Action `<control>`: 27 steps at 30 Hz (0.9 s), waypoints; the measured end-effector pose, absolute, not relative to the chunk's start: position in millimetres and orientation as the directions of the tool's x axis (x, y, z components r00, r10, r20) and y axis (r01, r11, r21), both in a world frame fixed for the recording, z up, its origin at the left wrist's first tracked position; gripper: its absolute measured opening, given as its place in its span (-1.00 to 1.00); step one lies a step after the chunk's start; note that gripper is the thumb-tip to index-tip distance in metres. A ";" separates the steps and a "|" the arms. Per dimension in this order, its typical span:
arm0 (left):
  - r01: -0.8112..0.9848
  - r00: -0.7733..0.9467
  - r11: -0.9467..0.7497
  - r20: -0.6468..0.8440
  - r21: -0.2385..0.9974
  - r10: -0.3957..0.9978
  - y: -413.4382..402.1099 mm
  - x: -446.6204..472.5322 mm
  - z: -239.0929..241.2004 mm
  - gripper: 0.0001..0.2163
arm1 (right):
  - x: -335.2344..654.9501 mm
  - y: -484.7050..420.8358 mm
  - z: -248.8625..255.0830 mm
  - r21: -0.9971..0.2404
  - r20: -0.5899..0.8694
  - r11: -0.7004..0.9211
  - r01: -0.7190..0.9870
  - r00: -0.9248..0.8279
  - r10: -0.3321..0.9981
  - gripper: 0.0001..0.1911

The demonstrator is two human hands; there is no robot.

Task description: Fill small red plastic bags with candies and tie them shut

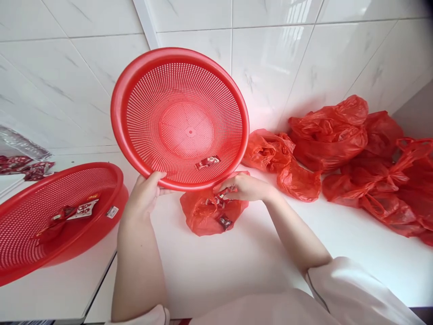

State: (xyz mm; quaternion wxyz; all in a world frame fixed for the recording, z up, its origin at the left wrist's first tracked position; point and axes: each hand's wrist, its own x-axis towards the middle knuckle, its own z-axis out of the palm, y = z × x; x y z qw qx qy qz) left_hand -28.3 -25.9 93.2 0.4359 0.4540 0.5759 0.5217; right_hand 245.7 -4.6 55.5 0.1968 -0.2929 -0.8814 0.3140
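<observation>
My left hand (145, 192) grips the near-left rim of a red plastic colander (186, 131), thumb inside the rim. The colander is tilted toward me, its mouth facing me. A small red-and-white wrapped packet (208, 162) lies on its lower inner wall. Under the near rim, a thin red plastic bag (199, 216) lies on the white table with its mouth open. My right hand (238, 187) is closed on the bag's upper edge, its fingertips partly hidden. Inside the bag are small wrapped packets, one of them dark (225, 222).
At left stands another red colander (111, 180) with a few packets in it. More packets (37, 170) and clear plastic wrap (23, 144) lie behind it. Several red bags (328, 140) are heaped at right. A tiled wall (270, 58) backs the white table (216, 271).
</observation>
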 end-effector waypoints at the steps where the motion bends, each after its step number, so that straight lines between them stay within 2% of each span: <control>1: 0.069 -0.202 0.039 -0.024 0.997 0.979 -25.5 -28.6 92.2 -0.77 | 244.8 -5.3 55.7 -0.656 0.167 0.625 0.423 -0.727 0.666 -0.78; 5: 0.092 -0.184 0.029 -0.011 0.995 0.983 -25.7 -29.5 88.3 -0.79 | 240.3 -9.5 60.9 -0.589 0.288 0.616 0.523 -0.576 0.765 -0.85; 8: 0.135 -0.184 0.068 -0.042 0.988 0.982 -30.2 -28.3 90.0 -0.80 | 239.7 -8.3 60.8 -0.567 0.411 0.644 0.514 -0.501 0.762 -0.82; 10: 0.159 -0.167 0.104 -0.077 0.982 0.983 -34.8 -25.3 93.4 -0.81 | 240.1 -4.6 55.4 -0.523 0.442 0.658 0.543 -0.487 0.753 -0.72; 13: 0.168 -0.115 0.129 -0.110 0.977 0.987 -41.4 -17.7 98.5 -0.79 | 238.9 1.2 43.3 -0.474 0.344 0.618 0.627 -0.514 0.786 -0.56; 16: 0.169 -0.080 0.127 -0.115 0.977 0.990 -44.1 -10.5 100.9 -0.75 | 234.0 2.5 34.7 -0.449 0.230 0.627 0.636 -0.596 0.770 -0.64; 20: 0.156 -0.057 0.157 -0.150 0.975 0.987 -40.5 -8.4 99.7 -0.74 | 227.1 0.8 33.8 -0.481 0.269 0.690 0.540 -0.658 0.703 -0.80; 27: 0.149 -0.136 0.122 -0.102 0.981 0.985 -30.4 -17.4 91.0 -0.79 | 246.8 -0.4 54.2 -0.626 0.303 0.646 0.437 -0.627 0.717 -0.90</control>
